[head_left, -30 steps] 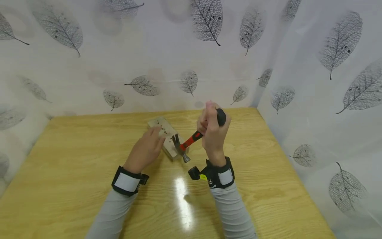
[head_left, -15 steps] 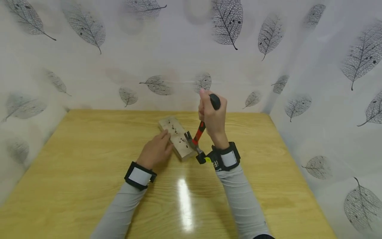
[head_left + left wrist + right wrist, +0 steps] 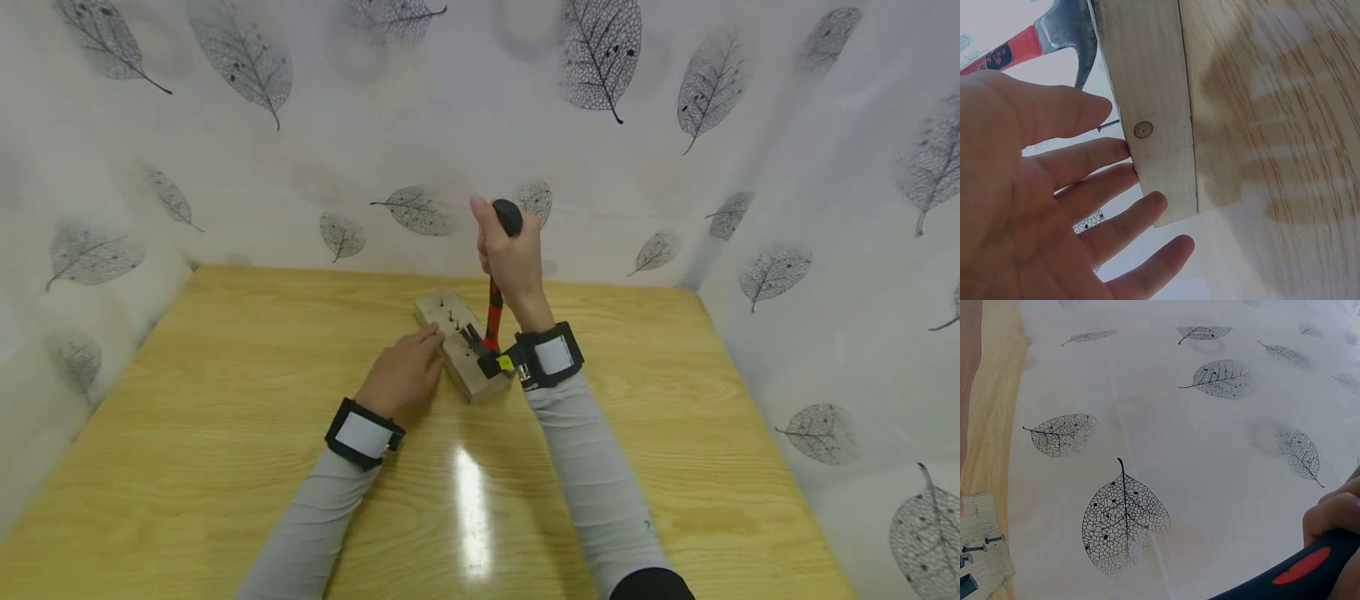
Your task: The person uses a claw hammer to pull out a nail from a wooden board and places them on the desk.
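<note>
A pale wooden block (image 3: pixel 474 383) lies slantwise on the table, with several nails (image 3: pixel 451 317) standing up from its far half. My right hand (image 3: pixel 513 262) grips the black-and-red handle of a claw hammer (image 3: pixel 492 321), raised nearly upright. The hammer's head is over the block's near half, partly hidden by the wrist camera; its claw (image 3: pixel 1085 47) shows beside the block in the left wrist view. My left hand (image 3: pixel 403 377) rests its fairly straight, spread fingers along the block's left side. A nail (image 3: pixel 1109 125) sticks out close to that thumb.
The wood-grain table (image 3: pixel 225 417) reaches out on both sides of the block. Behind it and to the right hangs a pale leaf-print sheet (image 3: pixel 300 125), close to the table's far edge. Both wrists wear black camera straps (image 3: pixel 363 433).
My right hand has carried the hammer left, its handle now steeper and its head over the block. My left hand has come down against the block's side. The head view has shifted slightly.
</note>
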Tool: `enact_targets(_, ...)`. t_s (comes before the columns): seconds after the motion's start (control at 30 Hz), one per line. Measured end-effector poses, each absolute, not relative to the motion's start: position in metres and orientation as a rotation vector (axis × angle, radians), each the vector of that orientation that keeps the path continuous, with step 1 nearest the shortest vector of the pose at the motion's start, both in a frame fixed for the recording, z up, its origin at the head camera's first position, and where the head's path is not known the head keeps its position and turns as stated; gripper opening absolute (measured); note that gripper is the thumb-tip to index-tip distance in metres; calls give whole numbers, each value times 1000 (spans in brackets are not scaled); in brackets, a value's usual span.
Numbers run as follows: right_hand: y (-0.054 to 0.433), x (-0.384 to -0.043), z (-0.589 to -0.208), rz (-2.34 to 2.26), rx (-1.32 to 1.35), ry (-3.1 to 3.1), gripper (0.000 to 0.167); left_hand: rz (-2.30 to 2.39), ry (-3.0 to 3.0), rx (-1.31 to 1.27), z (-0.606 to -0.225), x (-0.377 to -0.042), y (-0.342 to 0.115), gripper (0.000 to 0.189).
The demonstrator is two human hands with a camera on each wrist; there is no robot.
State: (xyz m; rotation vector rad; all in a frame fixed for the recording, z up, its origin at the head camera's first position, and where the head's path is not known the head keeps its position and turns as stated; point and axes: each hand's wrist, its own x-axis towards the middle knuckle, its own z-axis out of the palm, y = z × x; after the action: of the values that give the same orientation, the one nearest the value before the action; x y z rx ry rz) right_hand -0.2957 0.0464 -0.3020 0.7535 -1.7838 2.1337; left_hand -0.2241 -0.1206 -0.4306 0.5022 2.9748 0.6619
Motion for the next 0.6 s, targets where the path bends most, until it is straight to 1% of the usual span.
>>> enact_targets(0.17,41,-310,-302,2149,738,-1838,45,666,2960,518,-427,-223,-122,47)
enact_targets(0.6,6,-359,-310,2127,602,-2161,40,752,2877,519,-432,-228,-129,49)
